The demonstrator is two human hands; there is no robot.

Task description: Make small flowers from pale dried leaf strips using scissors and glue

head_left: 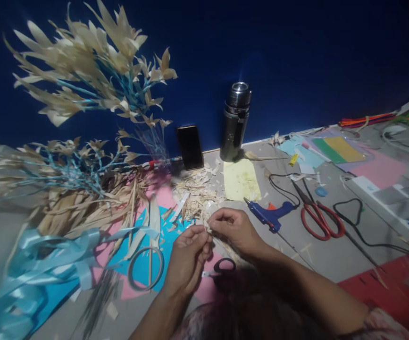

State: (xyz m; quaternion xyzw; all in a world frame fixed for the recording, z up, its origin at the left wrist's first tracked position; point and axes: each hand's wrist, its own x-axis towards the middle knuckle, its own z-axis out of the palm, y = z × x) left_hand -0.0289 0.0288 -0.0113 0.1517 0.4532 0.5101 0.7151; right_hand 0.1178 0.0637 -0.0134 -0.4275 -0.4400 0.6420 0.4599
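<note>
My left hand (pixel 190 252) and my right hand (pixel 237 232) meet at the middle, fingertips pinched together. Between them is a small pale piece of dried husk (pixel 208 228), mostly covered by the fingers. Just beyond lies a heap of husk scraps (pixel 199 194). Under and beside my left hand are blue paper (pixel 171 236) and a roll of tape (pixel 145 269). Dark-handled scissors (pixel 224 265) lie below my hands, partly in shadow. To the right of my right hand rests a blue glue gun (pixel 270 213), and past it large red-handled scissors (pixel 322 222).
Dried-husk flowers on blue stems (pixel 84 71) rise at the left, above long husks (pixel 80 208) and light blue ribbon (pixel 48 259). A phone (pixel 190 147) and a steel flask (pixel 235 123) stand against the blue wall. Yellow paper (pixel 241 180) and cords (pixel 358 212) lie rightward.
</note>
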